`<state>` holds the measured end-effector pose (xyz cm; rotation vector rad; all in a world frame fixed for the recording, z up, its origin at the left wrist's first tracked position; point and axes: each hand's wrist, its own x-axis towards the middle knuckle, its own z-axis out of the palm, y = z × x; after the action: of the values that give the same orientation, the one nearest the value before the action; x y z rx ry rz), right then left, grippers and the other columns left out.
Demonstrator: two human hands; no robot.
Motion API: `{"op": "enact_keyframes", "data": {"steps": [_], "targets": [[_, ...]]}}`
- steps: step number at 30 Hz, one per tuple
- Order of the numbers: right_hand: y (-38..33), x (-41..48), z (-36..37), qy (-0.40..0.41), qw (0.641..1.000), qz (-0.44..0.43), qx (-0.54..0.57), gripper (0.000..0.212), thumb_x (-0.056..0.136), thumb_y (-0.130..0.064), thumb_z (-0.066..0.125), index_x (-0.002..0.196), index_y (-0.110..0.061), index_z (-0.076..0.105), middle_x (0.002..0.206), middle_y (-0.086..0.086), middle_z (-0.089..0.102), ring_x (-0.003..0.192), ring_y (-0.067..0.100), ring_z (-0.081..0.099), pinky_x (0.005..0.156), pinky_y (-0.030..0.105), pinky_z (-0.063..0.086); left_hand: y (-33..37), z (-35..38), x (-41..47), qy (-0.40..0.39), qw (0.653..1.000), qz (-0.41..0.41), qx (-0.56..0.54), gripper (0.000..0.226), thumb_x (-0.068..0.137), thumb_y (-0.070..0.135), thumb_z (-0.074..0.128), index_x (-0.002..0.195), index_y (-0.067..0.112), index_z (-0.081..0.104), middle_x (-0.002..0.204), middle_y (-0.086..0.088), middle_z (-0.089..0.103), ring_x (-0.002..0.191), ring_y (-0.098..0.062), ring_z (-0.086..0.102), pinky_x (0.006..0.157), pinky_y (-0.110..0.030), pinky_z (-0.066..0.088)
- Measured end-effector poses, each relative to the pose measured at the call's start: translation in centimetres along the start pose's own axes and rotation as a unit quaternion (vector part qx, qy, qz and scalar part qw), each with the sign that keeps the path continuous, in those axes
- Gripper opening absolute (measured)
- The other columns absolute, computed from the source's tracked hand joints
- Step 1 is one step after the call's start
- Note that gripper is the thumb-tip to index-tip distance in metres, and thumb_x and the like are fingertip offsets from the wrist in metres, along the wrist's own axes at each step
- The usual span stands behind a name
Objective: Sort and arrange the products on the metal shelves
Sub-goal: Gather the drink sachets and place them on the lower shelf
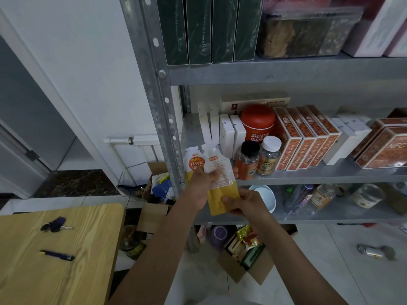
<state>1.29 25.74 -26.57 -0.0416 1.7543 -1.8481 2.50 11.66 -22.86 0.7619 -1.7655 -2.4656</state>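
I hold two white-and-yellow juice pouches in front of the middle metal shelf (308, 176). My left hand (201, 187) grips the upper part of both pouches, the front pouch (218, 170) showing its printed back and the rear pouch (195, 160) showing an orange NFC label. My right hand (244, 202) pinches the yellow bottom of the front pouch. On the shelf just right of the pouches stand two small jars (256, 160), a red canister (257, 122), white boxes (231, 134) and a row of orange patterned boxes (306, 137).
Dark green boxes (209, 29) and a clear tub fill the upper shelf. Bowls (265, 197) and jars sit on the lower shelf. Open cardboard boxes (242, 256) stand on the floor. A wooden table (55, 256) with keys and a pen is at left.
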Motion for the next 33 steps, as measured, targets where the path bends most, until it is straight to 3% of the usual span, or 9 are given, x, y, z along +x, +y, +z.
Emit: {"op": "enact_keyframes", "data": {"steps": [6,9,13,15,17,20,23,26,33], "targets": [[0.1,0.1,0.5,0.202,0.950,-0.151,-0.182,0.010,0.087,-0.001,0.066,0.080,-0.007,0.069,0.067,0.004,0.064,0.062,0.020,0.057,0.061,0.034,0.046,-0.9,0.8,-0.8,0.015,0.994,0.063,0.084,0.041,0.092,0.026,0.065,0.130,0.021,0.051,0.126,-0.002,0.061,0.116,-0.019,0.059,0.099,-0.039,0.049],[-0.1,-0.4,1.1,0.225,0.870,-0.258,-0.354,0.018,0.093,-0.003,0.059,0.101,-0.007,0.074,0.103,0.009,0.072,0.092,0.026,0.065,0.080,0.038,0.053,-1.7,1.7,-1.6,-0.069,0.989,0.045,0.122,0.049,0.085,0.058,0.054,0.125,0.030,0.054,0.117,0.009,0.064,0.110,-0.007,0.059,0.086,-0.022,0.047],[0.5,-0.7,1.7,0.149,0.796,-0.346,-0.473,0.044,0.082,-0.001,0.072,0.125,-0.007,0.066,0.128,0.013,0.063,0.113,0.035,0.059,0.094,0.043,0.050,-2.0,1.7,-1.5,-0.004,0.999,0.023,0.040,0.014,0.100,0.027,0.051,0.107,0.020,0.060,0.101,0.000,0.068,0.103,-0.019,0.063,0.082,-0.028,0.052],[0.4,-1.0,1.6,0.088,0.835,-0.373,-0.396,0.055,0.077,-0.007,0.080,0.129,-0.010,0.061,0.131,0.008,0.061,0.119,0.019,0.056,0.101,0.029,0.045,-1.8,1.3,-1.3,0.049,0.998,0.016,0.043,0.016,0.102,0.016,0.047,0.110,0.019,0.061,0.109,-0.005,0.068,0.109,-0.025,0.062,0.095,-0.040,0.051],[-0.1,-1.0,1.2,0.045,0.909,-0.332,-0.247,0.053,0.081,-0.006,0.077,0.122,-0.032,0.058,0.117,-0.023,0.065,0.107,-0.012,0.057,0.087,0.004,0.042,-1.8,0.9,-1.1,0.073,0.995,0.020,0.064,0.017,0.102,0.012,0.047,0.109,0.019,0.062,0.112,-0.008,0.067,0.109,-0.027,0.061,0.098,-0.046,0.049],[-0.3,-0.3,0.5,0.043,0.984,-0.137,-0.104,0.033,0.086,-0.008,0.073,0.108,-0.029,0.062,0.093,-0.024,0.070,0.078,-0.010,0.066,0.065,0.008,0.050,-2.1,0.5,-1.0,0.101,0.991,0.038,0.074,0.016,0.099,0.009,0.051,0.097,0.019,0.064,0.105,-0.008,0.069,0.102,-0.029,0.063,0.091,-0.047,0.052],[0.2,0.5,0.3,0.080,0.995,-0.029,-0.042,0.007,0.086,-0.005,0.072,0.092,-0.004,0.068,0.075,0.004,0.074,0.057,0.008,0.067,0.057,0.019,0.056,-2.6,0.3,-0.8,0.124,0.985,0.066,0.096,0.021,0.097,0.008,0.054,0.085,0.022,0.063,0.089,0.002,0.068,0.088,-0.020,0.063,0.074,-0.032,0.052],[0.4,0.8,0.7,0.121,0.992,-0.023,-0.026,0.011,0.084,-0.004,0.073,0.078,-0.009,0.066,0.064,0.003,0.070,0.051,0.009,0.065,0.054,0.019,0.056,-2.8,0.0,-0.7,0.121,0.983,0.088,0.109,0.019,0.096,0.011,0.057,0.084,0.025,0.061,0.084,0.008,0.066,0.081,-0.013,0.062,0.064,-0.022,0.050],[0.3,2.3,1.1,0.122,0.990,-0.001,-0.064,0.011,0.085,-0.004,0.073,0.078,-0.009,0.066,0.067,0.006,0.070,0.053,0.012,0.067,0.056,0.022,0.058,-3.6,-1.5,0.8,0.110,0.957,0.100,0.247,0.036,0.086,0.005,0.070,0.119,0.011,0.059,0.102,0.006,0.059,0.098,-0.014,0.057,0.057,-0.006,0.039]]}}
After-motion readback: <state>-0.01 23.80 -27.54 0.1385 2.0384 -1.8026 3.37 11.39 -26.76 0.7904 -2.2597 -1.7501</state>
